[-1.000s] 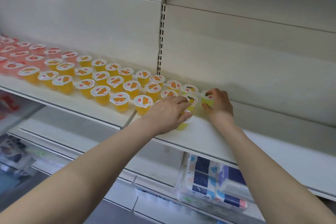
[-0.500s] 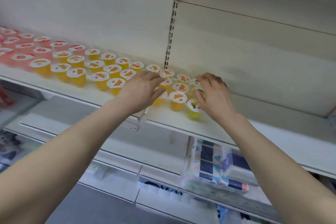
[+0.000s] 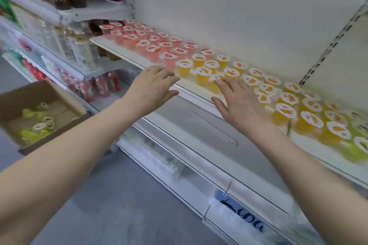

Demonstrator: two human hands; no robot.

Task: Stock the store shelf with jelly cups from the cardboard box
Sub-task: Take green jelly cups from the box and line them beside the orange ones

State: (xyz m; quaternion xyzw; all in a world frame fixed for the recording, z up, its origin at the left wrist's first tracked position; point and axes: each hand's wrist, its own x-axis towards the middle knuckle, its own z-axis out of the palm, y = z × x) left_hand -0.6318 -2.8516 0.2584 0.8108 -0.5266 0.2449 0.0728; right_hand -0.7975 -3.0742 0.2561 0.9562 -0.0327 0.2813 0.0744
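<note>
Both hands are empty. My left hand (image 3: 153, 87) hangs in front of the shelf (image 3: 123, 53) edge with fingers spread, gripping nothing. My right hand (image 3: 237, 103) is likewise spread, palm down. Its fingertips lie over the front orange cups (image 3: 202, 76), but I cannot tell whether they touch.

Stock on the shelf runs from red cups (image 3: 153, 49) on the left through orange to a short green row (image 3: 358, 149) at the far right.

The box (image 3: 39, 109) sits low and to my left, well apart from both hands. It is open on top, with loose green cups (image 3: 35, 127) lying in its bottom, some tipped on their sides. The frame cuts its left side off, so its long axis is not determinable.

Judgement: my left hand is the nearer, so the next reach goes down and left. The box stock belongs at the green end, on the right.
</note>
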